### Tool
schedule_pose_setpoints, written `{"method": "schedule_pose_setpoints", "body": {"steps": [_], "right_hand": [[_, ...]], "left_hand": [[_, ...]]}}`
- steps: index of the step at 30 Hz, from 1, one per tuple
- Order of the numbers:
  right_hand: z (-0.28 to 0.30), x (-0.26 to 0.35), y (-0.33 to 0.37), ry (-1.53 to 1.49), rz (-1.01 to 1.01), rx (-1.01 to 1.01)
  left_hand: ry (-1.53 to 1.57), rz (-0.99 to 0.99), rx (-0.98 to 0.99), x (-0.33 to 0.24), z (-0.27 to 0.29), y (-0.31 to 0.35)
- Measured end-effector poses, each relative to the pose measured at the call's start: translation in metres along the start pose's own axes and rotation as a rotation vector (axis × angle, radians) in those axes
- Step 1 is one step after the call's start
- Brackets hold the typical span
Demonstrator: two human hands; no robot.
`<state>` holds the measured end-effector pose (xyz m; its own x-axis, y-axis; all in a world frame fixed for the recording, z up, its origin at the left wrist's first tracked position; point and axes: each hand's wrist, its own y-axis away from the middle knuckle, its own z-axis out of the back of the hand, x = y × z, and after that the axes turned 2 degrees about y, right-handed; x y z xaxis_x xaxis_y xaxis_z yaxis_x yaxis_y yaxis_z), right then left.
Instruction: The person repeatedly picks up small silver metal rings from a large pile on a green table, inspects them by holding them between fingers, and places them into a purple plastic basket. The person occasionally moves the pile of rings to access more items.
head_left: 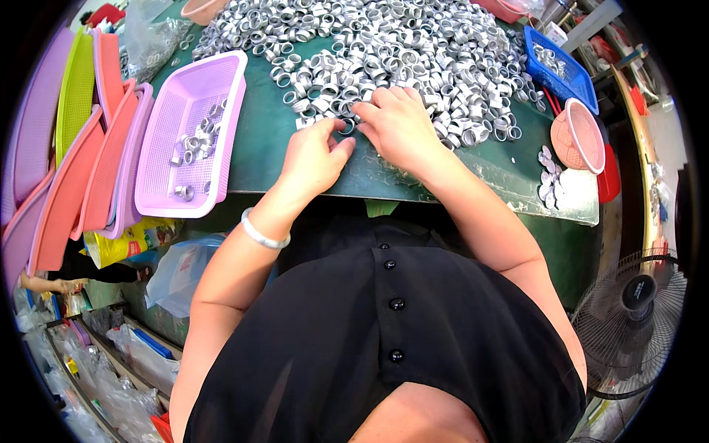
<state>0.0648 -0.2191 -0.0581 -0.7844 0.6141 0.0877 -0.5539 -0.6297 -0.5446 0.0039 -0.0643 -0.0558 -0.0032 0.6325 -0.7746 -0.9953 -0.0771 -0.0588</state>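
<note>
A large heap of silver-grey metal rings (413,52) spreads over the green tabletop (255,148). At its near edge, my left hand (314,155) has its thumb and forefinger curled around one metal ring (346,127). Close by on the right, my right hand (402,127) reaches into the heap's edge, fingers bent and drawn together near that same ring. Whatever lies between the right fingertips is too small and covered to make out. Left of my hands, a light purple basket (166,111) holds several more rings.
Stacked pink, purple and green baskets (96,148) stand at far left. On the right are a blue basket (565,77) with metal parts, a pink round basket (572,136) and small flat pieces (549,181). A black fan (635,310) stands lower right.
</note>
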Motion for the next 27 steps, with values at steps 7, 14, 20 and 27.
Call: {"method": "schedule_pose_setpoints", "body": {"steps": [7,14,20,27], "right_hand": [[0.004,-0.008,0.002,-0.026,-0.009,0.025],[0.034,-0.005,0.015,-0.887,-0.325,0.077],[0.026,0.008,0.031,-1.246,-0.352,-0.047],[0.037,0.018,0.028,-0.872,-0.082,-0.210]], "left_hand": [[-0.300,-0.126,0.005,0.005,-0.012,-0.013],[0.407,-0.099,0.016,0.006,0.001,0.006],[0.938,-0.098,0.045,-0.009,0.004,0.025],[0.938,-0.125,0.017,-0.018,0.003,0.032]]}}
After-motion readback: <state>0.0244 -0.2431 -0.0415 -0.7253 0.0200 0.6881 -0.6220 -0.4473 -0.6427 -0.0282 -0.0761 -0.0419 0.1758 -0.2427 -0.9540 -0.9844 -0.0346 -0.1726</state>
